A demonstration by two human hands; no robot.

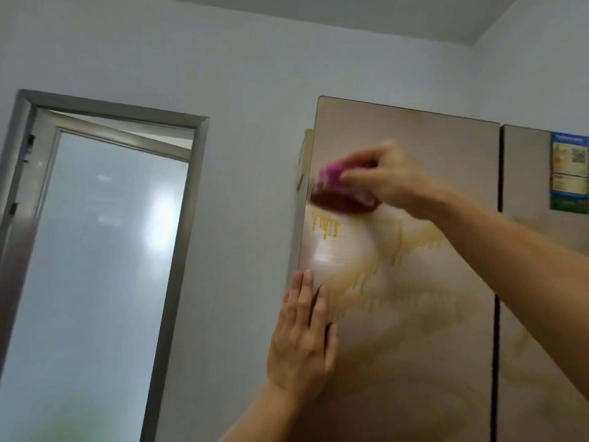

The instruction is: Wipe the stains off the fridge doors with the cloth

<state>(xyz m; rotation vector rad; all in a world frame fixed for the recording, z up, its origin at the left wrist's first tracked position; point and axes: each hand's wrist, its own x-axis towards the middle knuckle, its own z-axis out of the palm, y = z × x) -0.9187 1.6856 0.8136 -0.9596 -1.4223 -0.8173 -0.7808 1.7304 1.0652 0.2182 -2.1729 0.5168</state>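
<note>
With the cloth (342,186) pinched in the right hand (392,177) and the left hand (302,339) spread flat on the left door (430,362), the yellow drips (325,226) could be smeared sideways rather than lifted.

The right hand (387,177) and cloth (342,189) are being blurred; the right door (541,282) is being cut off by the frame's edge.

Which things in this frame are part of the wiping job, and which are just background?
In the job:
- pink cloth under the right hand
- glossy beige left fridge door, yellow drip stains
- right fridge door, faintly stained
- left hand, flat on the door edge

Background:
- blue-green sticker
- grey-framed frosted glass door
</note>
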